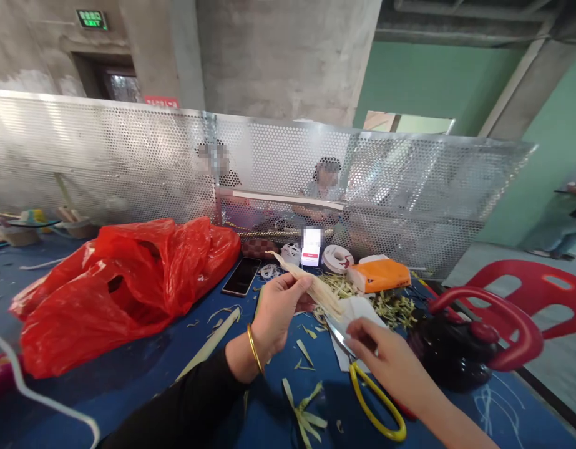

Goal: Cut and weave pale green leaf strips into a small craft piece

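My left hand [281, 307], with a gold bangle at the wrist, pinches a pale dry corn husk [318, 290] between thumb and fingers. The husk slants from upper left down toward my right hand [381, 355]. The fingers of my right hand are curled together near its lower end; what they hold, if anything, is hidden. Beneath that hand are scissors [376, 408] with yellow handles, their blade partly covered. White paper [357, 308] lies behind the fingers. Cut husk strips [306, 415] are scattered on the blue table [264, 405] in front of me.
A red plastic bag [128, 293] fills the left side. Behind my hands are a dark phone [241, 276], a lit phone [311, 246], a ribbon spool [337, 259] and an orange tissue pack [380, 275]. A black kettle [451, 349] stands right. Two people sit beyond the perforated metal screen [283, 149].
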Motion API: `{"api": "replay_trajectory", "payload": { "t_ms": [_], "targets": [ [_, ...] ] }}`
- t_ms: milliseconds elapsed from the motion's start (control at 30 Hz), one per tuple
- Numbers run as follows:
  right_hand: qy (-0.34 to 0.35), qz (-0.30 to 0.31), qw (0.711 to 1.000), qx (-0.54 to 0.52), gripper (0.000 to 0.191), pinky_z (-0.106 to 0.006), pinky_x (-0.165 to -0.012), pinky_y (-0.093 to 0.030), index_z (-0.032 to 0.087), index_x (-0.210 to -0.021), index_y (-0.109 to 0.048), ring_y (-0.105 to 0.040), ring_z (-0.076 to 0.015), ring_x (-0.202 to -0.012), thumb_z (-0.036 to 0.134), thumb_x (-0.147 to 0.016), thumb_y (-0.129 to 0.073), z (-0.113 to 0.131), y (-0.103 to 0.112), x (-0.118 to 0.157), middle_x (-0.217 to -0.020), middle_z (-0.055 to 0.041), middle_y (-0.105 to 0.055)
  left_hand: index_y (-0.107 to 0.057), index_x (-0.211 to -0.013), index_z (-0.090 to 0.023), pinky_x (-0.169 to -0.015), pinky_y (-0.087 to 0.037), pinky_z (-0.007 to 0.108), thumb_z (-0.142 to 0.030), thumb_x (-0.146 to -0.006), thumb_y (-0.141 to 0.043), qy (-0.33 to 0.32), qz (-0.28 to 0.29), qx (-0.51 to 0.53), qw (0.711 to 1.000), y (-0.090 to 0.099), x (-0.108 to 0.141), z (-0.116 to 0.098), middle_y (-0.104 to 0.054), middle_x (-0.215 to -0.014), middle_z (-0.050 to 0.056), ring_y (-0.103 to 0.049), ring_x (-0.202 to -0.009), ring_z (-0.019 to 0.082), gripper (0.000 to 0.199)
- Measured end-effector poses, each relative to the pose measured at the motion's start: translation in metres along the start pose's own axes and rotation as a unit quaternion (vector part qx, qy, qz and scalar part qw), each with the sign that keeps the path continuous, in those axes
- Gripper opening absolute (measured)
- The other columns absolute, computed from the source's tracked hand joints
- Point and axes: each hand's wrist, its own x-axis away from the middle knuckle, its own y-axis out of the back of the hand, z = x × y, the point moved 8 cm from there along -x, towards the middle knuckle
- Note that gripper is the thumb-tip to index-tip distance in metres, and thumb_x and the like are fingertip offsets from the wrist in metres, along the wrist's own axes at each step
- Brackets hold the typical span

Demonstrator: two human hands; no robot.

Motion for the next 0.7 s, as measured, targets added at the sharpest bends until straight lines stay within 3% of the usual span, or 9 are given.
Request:
{"api": "replay_trajectory", "payload": {
  "t_ms": [100,200,267,433,533,700],
  "targets": [
    [0.012,0.027,0.987,0.160,0.016,-0.029,-0.064,-0.049,0.021,-0.095,-0.061,-0.068,-0.0224,-0.074,0.027,-0.082,-0.053,-0.037,-0.013,0.022,-0.086,-0.0054,-0.071,-0.069,-0.075,-0.011,-0.051,-0.052,0.020,-0.020,-0.078,-0.068,0.036,-0.009,0.024,0.999,0.004,-0.004,0.001,-0.071,-0.068,0.006,-0.063,-0.051,0.011,0.010],
    [0.038,0.073,0.971,0.225,0.046,-0.032,-0.082,-0.053,0.018,-0.119,-0.058,-0.067,-0.0273,-0.102,0.017,-0.072,-0.057,-0.061,-0.028,0.043,-0.116,-0.0133,-0.068,-0.068,-0.075,-0.011,-0.048,-0.052,0.020,-0.017,-0.079,-0.067,0.081,-0.022,0.050,0.995,0.007,-0.006,0.006,-0.070,-0.066,0.006,-0.062,-0.047,0.011,0.007],
    [0.035,0.087,0.963,0.252,0.055,-0.033,-0.088,-0.052,0.015,-0.125,-0.056,-0.064,-0.0284,-0.109,0.014,-0.070,-0.056,-0.067,-0.033,0.050,-0.124,-0.0160,-0.063,-0.067,-0.076,-0.011,-0.047,-0.052,0.020,-0.016,-0.082,-0.064,0.102,-0.025,0.054,0.993,0.008,-0.007,0.011,-0.070,-0.065,0.006,-0.061,-0.047,0.011,0.008],
    [-0.014,0.070,0.957,0.281,0.059,-0.033,-0.077,-0.055,0.013,-0.130,-0.053,-0.066,-0.0281,-0.098,0.005,-0.071,-0.049,-0.067,-0.029,0.049,-0.114,-0.0169,-0.063,-0.065,-0.076,-0.011,-0.047,-0.053,0.019,-0.012,-0.084,-0.060,0.152,-0.013,0.042,0.987,0.006,-0.007,0.025,-0.069,-0.067,0.005,-0.061,-0.047,0.010,0.009],
    [-0.032,0.070,0.960,0.269,0.063,-0.034,-0.079,-0.053,0.013,-0.130,-0.052,-0.066,-0.0273,-0.096,0.001,-0.068,-0.049,-0.069,-0.030,0.047,-0.109,-0.0160,-0.063,-0.065,-0.075,-0.011,-0.049,-0.053,0.017,-0.007,-0.079,-0.064,0.170,0.005,0.024,0.985,0.002,-0.005,0.028,-0.068,-0.066,0.004,-0.060,-0.048,0.008,0.005],
    [-0.068,0.071,0.964,0.245,0.070,-0.034,-0.077,-0.051,0.012,-0.132,-0.050,-0.067,-0.0265,-0.090,-0.003,-0.063,-0.046,-0.070,-0.027,0.043,-0.104,-0.0145,-0.065,-0.066,-0.078,-0.011,-0.053,-0.052,0.017,-0.007,-0.071,-0.071,0.133,0.030,-0.010,0.991,-0.002,-0.005,0.023,-0.069,-0.071,0.004,-0.061,-0.054,0.009,0.010]
  ]
}}
